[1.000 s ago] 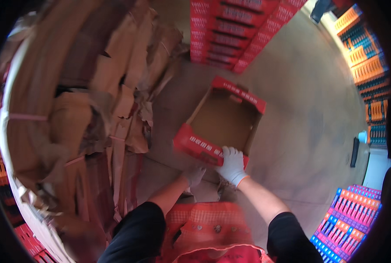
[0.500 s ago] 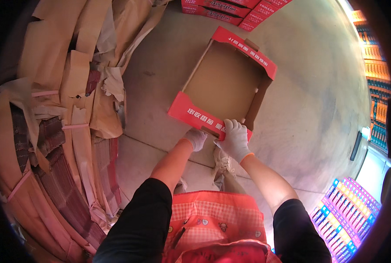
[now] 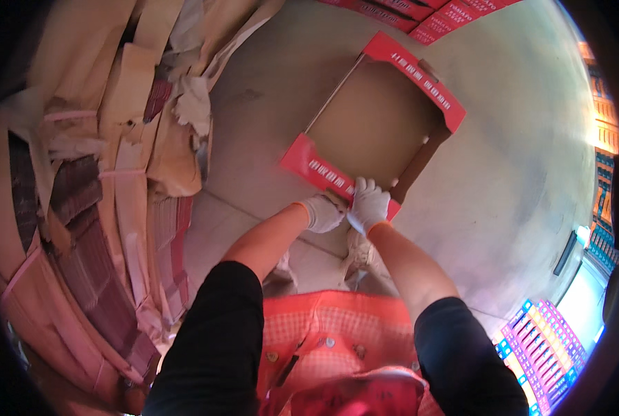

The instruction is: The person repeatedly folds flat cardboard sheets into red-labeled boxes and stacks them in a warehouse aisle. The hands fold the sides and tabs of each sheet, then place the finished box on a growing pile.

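Observation:
An open, shallow cardboard box (image 3: 372, 121) has red outer walls with white lettering and a plain brown inside. It lies tilted in my view, above the floor or on it; I cannot tell which. My right hand (image 3: 369, 206), in a white glove, is closed over the near wall close to its right corner, fingers hooked over the rim. Just left of it, my gloved left hand (image 3: 324, 213) is closed at the outside of the same wall by a cut-out slot. Its fingertips are partly hidden.
Flattened cardboard stacks (image 3: 98, 229), wrapped in torn brown paper with pink straps, fill the left side. Red boxes (image 3: 431, 21) are piled beyond the box. Purple and orange packages (image 3: 545, 353) stand at the lower right. My shoes (image 3: 361, 260) are just below my hands.
The view has shifted, so the box and surroundings appear further right. My left hand has come closer to my right hand along the near wall. Both hands stay at the box.

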The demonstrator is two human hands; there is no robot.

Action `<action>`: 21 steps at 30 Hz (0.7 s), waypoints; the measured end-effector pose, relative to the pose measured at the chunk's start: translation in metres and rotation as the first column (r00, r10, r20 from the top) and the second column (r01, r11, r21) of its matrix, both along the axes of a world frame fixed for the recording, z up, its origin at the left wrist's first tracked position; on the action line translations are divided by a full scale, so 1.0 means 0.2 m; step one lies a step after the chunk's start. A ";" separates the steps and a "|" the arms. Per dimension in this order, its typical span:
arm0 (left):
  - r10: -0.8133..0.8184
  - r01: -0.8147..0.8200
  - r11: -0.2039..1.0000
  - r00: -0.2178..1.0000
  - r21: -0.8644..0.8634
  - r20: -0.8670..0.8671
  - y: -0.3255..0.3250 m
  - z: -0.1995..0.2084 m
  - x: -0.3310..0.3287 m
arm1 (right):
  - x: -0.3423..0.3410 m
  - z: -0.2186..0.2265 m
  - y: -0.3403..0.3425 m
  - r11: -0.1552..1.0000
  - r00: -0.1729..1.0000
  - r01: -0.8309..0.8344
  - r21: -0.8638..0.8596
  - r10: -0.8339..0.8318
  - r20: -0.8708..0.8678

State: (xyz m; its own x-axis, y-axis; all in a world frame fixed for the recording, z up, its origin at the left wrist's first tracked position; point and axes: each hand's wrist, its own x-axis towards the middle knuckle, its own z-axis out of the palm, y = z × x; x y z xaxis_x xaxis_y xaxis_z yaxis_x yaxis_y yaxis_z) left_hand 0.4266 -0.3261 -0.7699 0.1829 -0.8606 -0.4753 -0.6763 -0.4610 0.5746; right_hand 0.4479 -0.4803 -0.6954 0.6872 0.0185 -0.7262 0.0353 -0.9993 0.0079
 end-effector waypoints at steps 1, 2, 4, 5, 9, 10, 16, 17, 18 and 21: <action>-0.086 0.091 0.989 0.995 -0.114 0.048 0.00 0.05 -0.05 | 0.00 0.00 -0.01 1.000 1.000 0.020 0.006 -0.019 -0.023; -0.037 0.035 0.983 0.999 -0.180 -0.010 0.00 0.12 -0.11 | 0.00 0.01 -0.02 0.999 0.999 -0.037 -0.016 0.037 0.020; 0.028 0.004 0.926 0.997 -0.377 0.077 0.03 0.31 -0.27 | -0.01 0.07 -0.08 0.991 0.983 -0.133 0.022 0.128 0.133; 0.101 -0.014 0.890 0.981 -0.455 0.167 0.05 0.43 -0.35 | -0.01 0.11 -0.12 0.985 0.982 -0.098 0.143 0.072 0.176; 0.592 -0.558 0.711 0.803 -0.427 -0.063 0.13 1.00 -0.62 | -0.07 0.37 -0.27 0.938 0.985 -0.012 0.347 -0.048 0.165; 0.689 -0.681 0.616 0.709 -0.396 -0.148 0.15 1.16 -0.68 | -0.10 0.44 -0.28 0.949 0.996 -0.073 0.307 0.054 0.069; 0.960 -0.935 0.151 0.217 -0.321 -0.180 0.25 2.16 -1.02 | -0.41 1.04 -0.05 0.744 0.860 -0.308 0.593 0.484 -0.161; 0.972 -0.952 0.059 0.123 -0.299 -0.201 0.29 2.29 -1.07 | -0.44 1.17 0.02 0.719 0.851 -0.304 0.625 0.500 -0.161; 0.976 -0.951 -0.031 0.038 -0.309 -0.213 0.34 2.42 -1.12 | -0.48 1.32 0.10 0.666 0.847 -0.302 0.682 0.516 -0.129; 0.944 -0.893 -0.308 -0.246 -0.327 -0.219 0.50 2.73 -1.30 | -0.52 1.75 0.38 0.613 0.743 -0.250 0.750 0.618 -0.257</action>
